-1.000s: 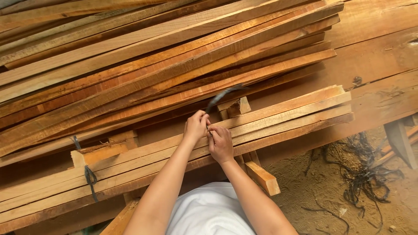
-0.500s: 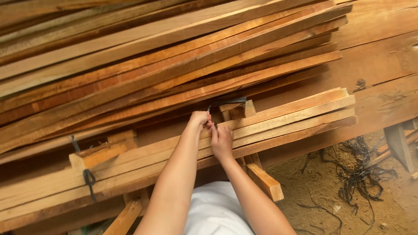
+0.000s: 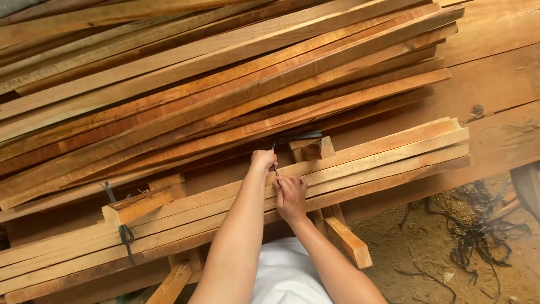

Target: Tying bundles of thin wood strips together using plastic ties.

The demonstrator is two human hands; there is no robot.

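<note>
My left hand (image 3: 262, 160) and my right hand (image 3: 290, 194) meet on top of a bundle of long pale wooden slats (image 3: 394, 155). Both pinch a black strap (image 3: 292, 138) that loops up from between my fingers and over toward a short wooden block (image 3: 315, 149) at the bundle's far side. The left hand grips the strap higher, the right hand just below and nearer to me. The strap's lower end is hidden by my fingers.
A big stack of reddish-brown planks (image 3: 214, 84) lies beyond the bundle. A second black strap (image 3: 125, 233) ties the bundle at the left near a wooden block (image 3: 140, 204). Loose black straps (image 3: 478, 231) litter the dirt floor at the right. Wide boards (image 3: 500, 73) lie far right.
My hands have stayed on the strap; the strap's loop has swung right and flattened toward the short block. The view has shifted slightly.
</note>
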